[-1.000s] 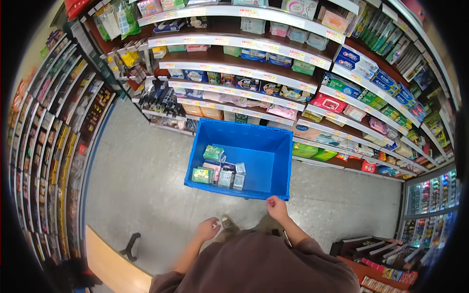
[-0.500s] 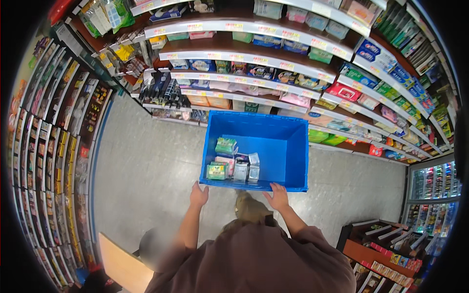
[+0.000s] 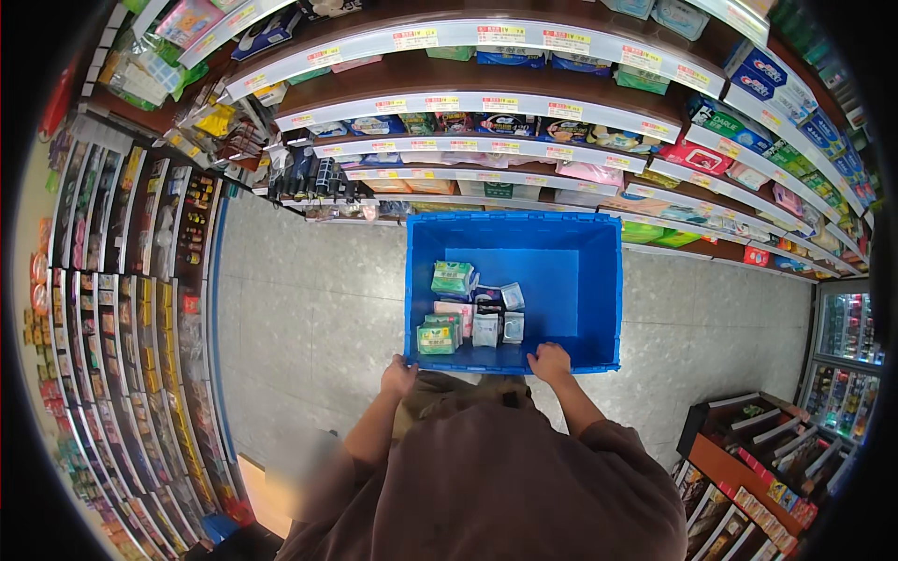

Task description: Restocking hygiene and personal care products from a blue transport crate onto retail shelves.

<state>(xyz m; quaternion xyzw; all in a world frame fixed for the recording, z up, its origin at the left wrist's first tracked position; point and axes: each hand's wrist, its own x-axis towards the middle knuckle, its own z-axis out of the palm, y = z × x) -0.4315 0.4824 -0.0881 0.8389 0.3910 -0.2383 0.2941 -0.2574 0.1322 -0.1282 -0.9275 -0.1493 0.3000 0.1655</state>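
A blue plastic bin [image 3: 599, 292] stands in front of me. My left hand [image 3: 399, 376] grips its near left corner, and my right hand [image 3: 550, 361] is closed over the near rim, right of the middle. Inside, on the left, lie several soft packs: a green pack [image 3: 453, 278] farther back, another green pack [image 3: 437, 338] in the near left corner, and a pink one [image 3: 456, 310] between them. Beside these are small pale packs [image 3: 485, 329] and a dark one [image 3: 488, 297]. The right part of the bin's bottom is bare blue.
Beyond the bin rises a shelf [image 3: 486, 106] full of packaged goods. More racks line the left side [image 3: 122, 327]. At the lower right stands a low display rack [image 3: 748, 467], with a glass-fronted cooler [image 3: 842, 360] behind it. Grey floor [image 3: 299, 299] surrounds the bin.
Both hands have closed on the bin's near rim, where they were more open before. My body has come nearer the bin, and the shelves appear closer.
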